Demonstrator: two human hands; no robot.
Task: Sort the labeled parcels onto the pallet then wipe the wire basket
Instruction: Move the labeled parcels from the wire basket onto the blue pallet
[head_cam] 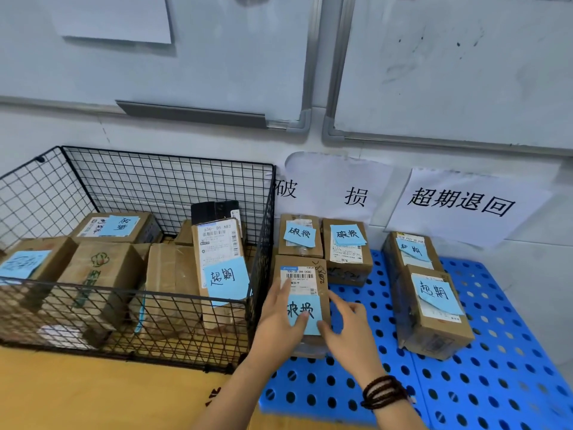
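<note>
Checking the parcel (305, 276): it is lying on the pallet (465, 383) just right of the wire basket (167, 181), long axis pointing away. Left hand (279, 321) and right hand (350, 330) are flanking its near end, fingers fairly straight, pressing it, equally near.

Pallet (496, 367): bright blue, regular round holes. Basket (155, 181): black wire grid. Parcels (440, 333): brown cardboard; notes (434, 293) pale blue, black handwriting. Surface (93, 392): yellow-orange.
</note>
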